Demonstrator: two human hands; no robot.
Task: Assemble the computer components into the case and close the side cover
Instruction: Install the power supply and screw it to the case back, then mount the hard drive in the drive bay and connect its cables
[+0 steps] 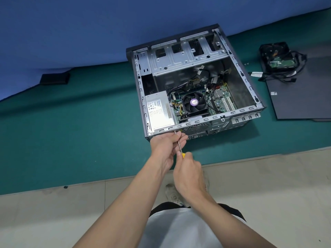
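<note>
An open computer case point(250, 90) lies on its side on the green table top, with the motherboard, a black CPU fan point(194, 103) and a silver power supply point(160, 111) inside. My right hand point(189, 174) grips the yellow handle of a screwdriver point(179, 145); its tip meets the case's rear panel by the power supply. My left hand point(165, 145) pinches the screwdriver shaft near the tip, against the case edge. The dark side cover point(304, 97) lies flat to the right of the case.
A hard drive point(281, 63) with a tangle of black cables point(279, 75) sits on the side cover's far end. A small black box point(54, 78) lies at the far left by the blue wall. The table's front edge runs just below my hands, above a tiled floor.
</note>
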